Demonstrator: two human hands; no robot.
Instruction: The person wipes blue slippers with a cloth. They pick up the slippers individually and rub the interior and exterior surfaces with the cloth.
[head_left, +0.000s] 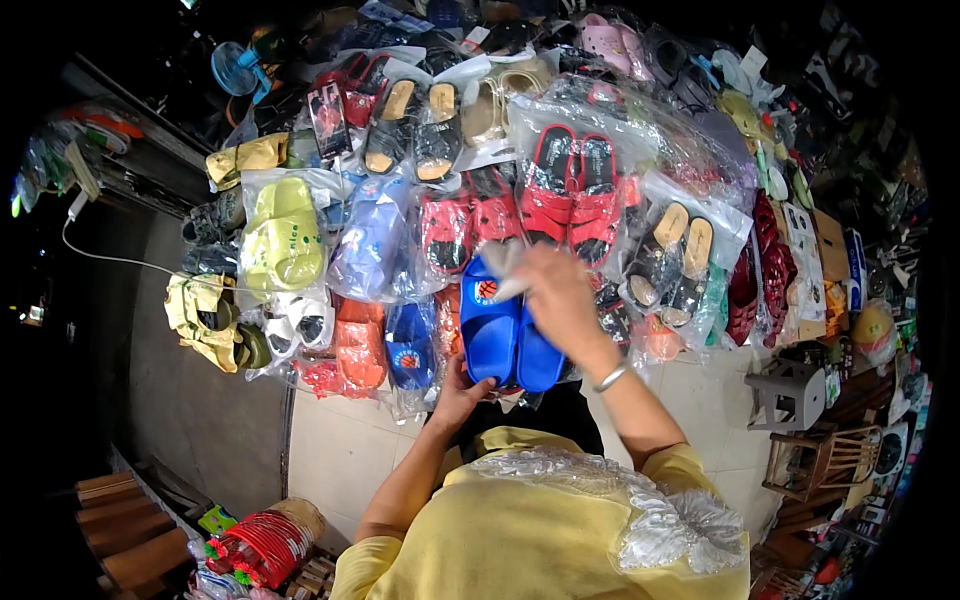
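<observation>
A pair of blue slide sandals (491, 337) lies side by side in front of me, unwrapped, at the near edge of a display of bagged footwear. My left hand (460, 396) grips the near end of the left slide, thumb on top. Over the far end of the pair, my right hand (551, 289) holds a crumpled whitish cloth (504, 268); the hand is slightly blurred and covers part of the right slide. Beyond them are red and black slippers (574, 195) in clear plastic. Orange slides (361, 345) and a bagged blue slide (410, 352) lie to the left.
Bagged green slides (285, 236) and lilac clogs (369, 232) lie farther left. Black sandals (671, 262) are at the right. A grey plastic stool (787, 394) and a wooden chair (825, 459) stand on the right. Red packaged goods (266, 544) sit behind at lower left.
</observation>
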